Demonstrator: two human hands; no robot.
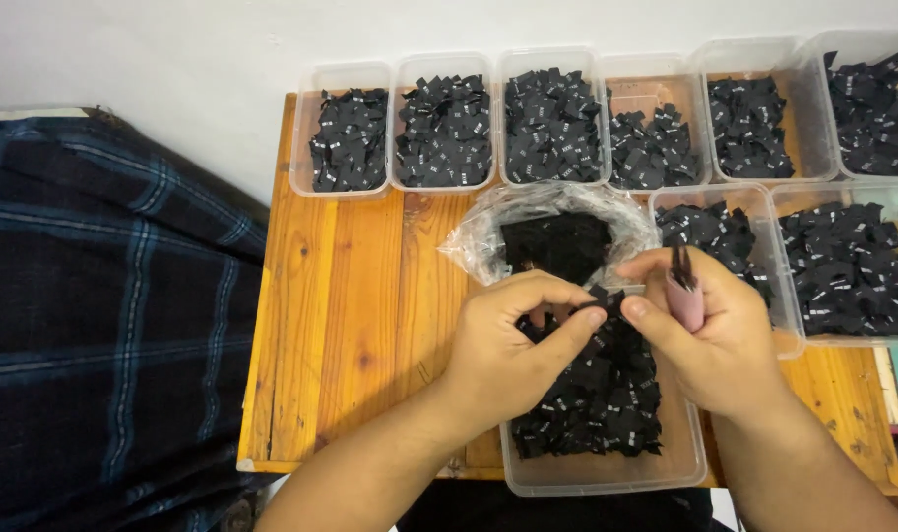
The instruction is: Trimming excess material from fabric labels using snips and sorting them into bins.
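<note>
A dark plaid cloth (104, 315) is spread left of a wooden table (351, 325). 8 clear tubs (447, 120) of black labels are ranged along the back. A plastic bag (557, 232) lies behind the near tub (607, 463). Above it, 1 label (607, 299) is pinched between the left hand (508, 355) and the right hand (710, 330); pink-handled snips (683, 291) are also gripped in the right.

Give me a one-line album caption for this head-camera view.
Two hands, left and right, pinch a black fabric label over a clear tub of labels.
</note>
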